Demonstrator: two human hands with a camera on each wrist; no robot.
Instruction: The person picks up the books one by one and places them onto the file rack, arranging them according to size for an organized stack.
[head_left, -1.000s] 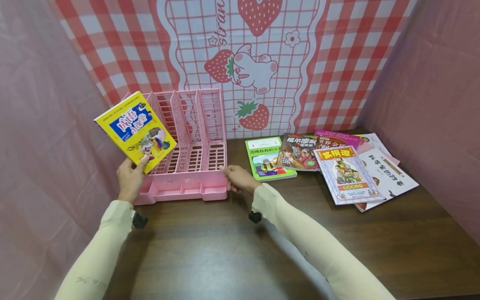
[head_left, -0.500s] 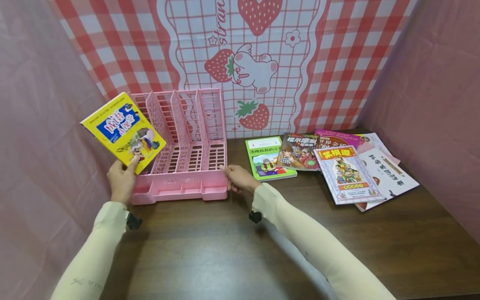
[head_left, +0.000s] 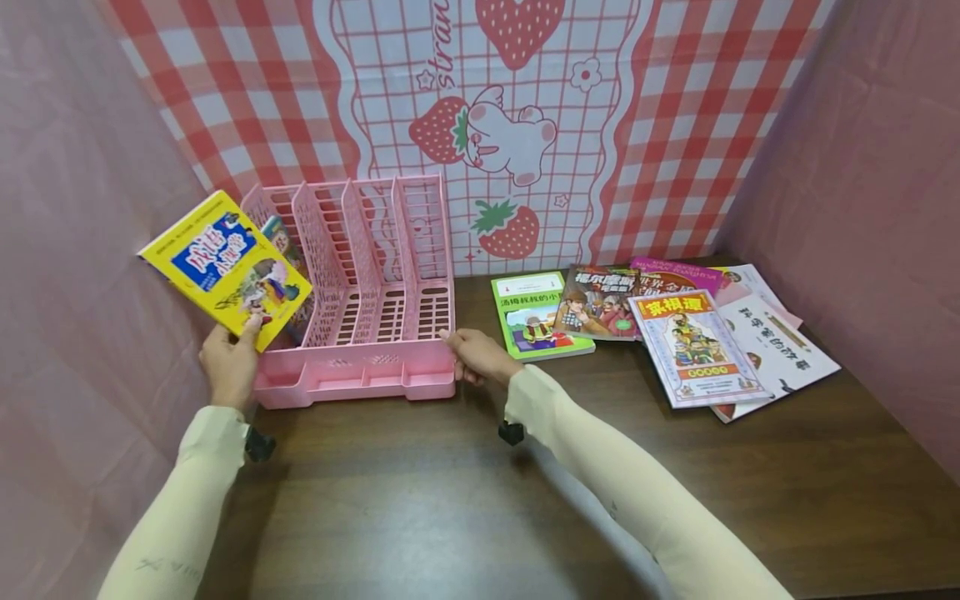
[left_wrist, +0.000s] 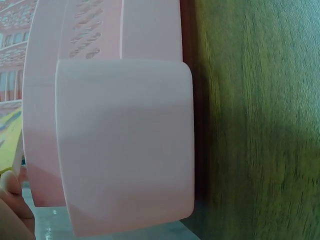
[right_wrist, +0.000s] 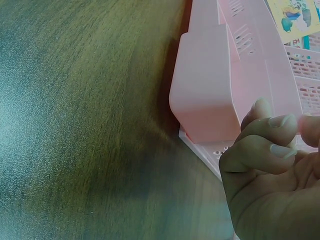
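My left hand (head_left: 228, 367) grips a yellow book (head_left: 232, 271) by its lower edge, thumb on the cover. The book is tilted and overlaps the left side of a pink desktop book rack (head_left: 375, 358). Partly hidden behind it, another book (head_left: 277, 237) stands in the rack's leftmost compartment. At the rack's front right corner, my right hand (head_left: 480, 354) pinches the edge. The right wrist view shows that hand's curled fingers (right_wrist: 255, 150) and thumb at the pink wall. In the left wrist view, the yellow book (left_wrist: 10, 142) shows only at the left edge.
Right of the rack lie a green book (head_left: 528, 312), a brown-covered book (head_left: 600, 308) and a light purple book (head_left: 693, 354). Several more overlap at the right, with a white book (head_left: 780, 350) among them. A checked cloth (head_left: 660, 167) hangs behind the wooden table (head_left: 405, 500).
My left hand has moved left with the yellow book, bringing the book in the leftmost compartment into view. My right hand has stayed at the rack's corner.
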